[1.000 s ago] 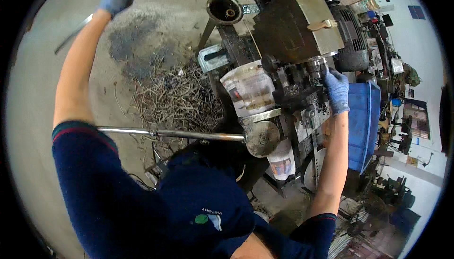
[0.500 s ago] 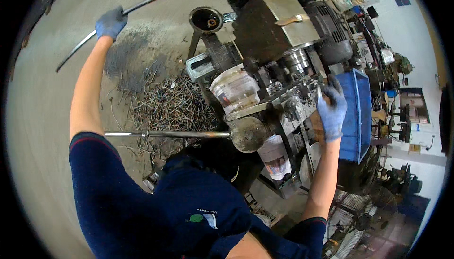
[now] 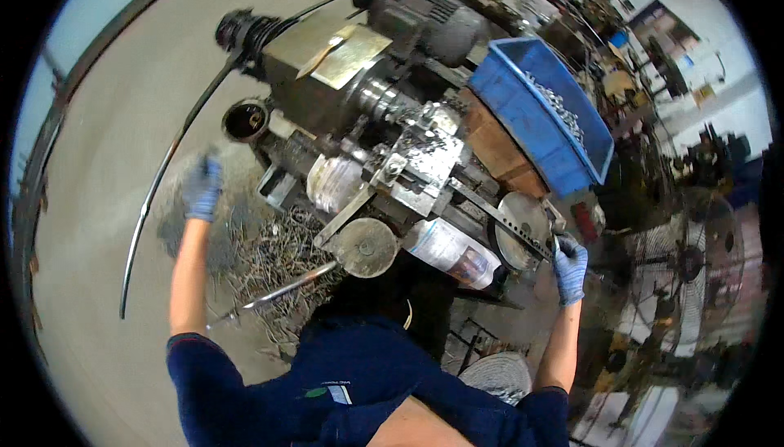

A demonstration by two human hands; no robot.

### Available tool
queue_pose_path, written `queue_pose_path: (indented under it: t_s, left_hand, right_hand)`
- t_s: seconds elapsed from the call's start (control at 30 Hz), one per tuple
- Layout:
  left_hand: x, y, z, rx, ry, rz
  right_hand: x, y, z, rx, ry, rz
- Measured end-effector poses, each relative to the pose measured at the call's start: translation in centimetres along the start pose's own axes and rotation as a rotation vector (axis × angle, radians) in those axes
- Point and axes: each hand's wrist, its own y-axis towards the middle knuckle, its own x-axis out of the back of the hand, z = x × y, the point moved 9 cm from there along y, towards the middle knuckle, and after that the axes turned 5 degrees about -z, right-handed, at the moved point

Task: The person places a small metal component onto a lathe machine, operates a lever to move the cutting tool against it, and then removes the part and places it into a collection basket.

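Honestly, from here I cannot tell whether my right hand (image 3: 570, 271) grips the end beside it of the perforated bar (image 3: 502, 219), slanting across a round disc (image 3: 529, 214); my left hand (image 3: 202, 189), blurred, closure unreadable, is near the curved rod (image 3: 145, 205); farther off sits a blue bin (image 3: 523, 112)

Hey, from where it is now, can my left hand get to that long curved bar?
Probably yes: the left hand appears just right of the curved bar, with only floor visible between them, though this view doesn't settle their depth.
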Motion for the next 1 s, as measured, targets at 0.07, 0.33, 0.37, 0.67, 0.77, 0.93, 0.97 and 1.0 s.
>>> queue_pose_path:
  t_s: [0.07, 0.33, 0.37, 0.67, 0.77, 0.93, 0.97, 1.0]
  left_hand:
    - [-10.8, 1.5, 8.5, -0.17, 0.189, 0.219]
    - [-20.1, 2.0, 4.7, -0.615, 0.895, 0.569]
    - [-20.3, 3.2, 6.5, -0.714, 1.022, 0.576]
    - [-13.9, -3.1, -2.2, -0.409, 0.816, 0.619]
    - [-11.6, -5.7, 0.0, -0.465, 0.568, 0.814]
    - [-6.2, -12.4, -2.5, -0.298, 0.287, 0.925]
    - [-5.0, -15.0, -6.0, -0.233, 0.113, 0.98]
    - [-4.7, -16.6, -6.6, -0.244, 0.063, 1.018]
  right_hand:
    - [-0.6, -0.9, -3.9, -0.134, 0.152, -0.042]
    - [2.5, -7.4, -8.1, -0.28, -0.013, -0.004]
    - [2.1, -6.9, -9.3, -0.311, 0.034, 0.032]
    - [5.4, 0.0, -15.4, -0.198, -0.829, 0.125]
    - [5.1, 1.4, -20.4, -0.313, -1.026, 0.272]
    - [7.2, 0.3, -24.2, -0.487, -1.065, 0.233]
    - [8.1, -0.6, -25.0, -0.542, -1.047, 0.242]
    - [8.4, -1.3, -25.6, -0.591, -1.03, 0.254]
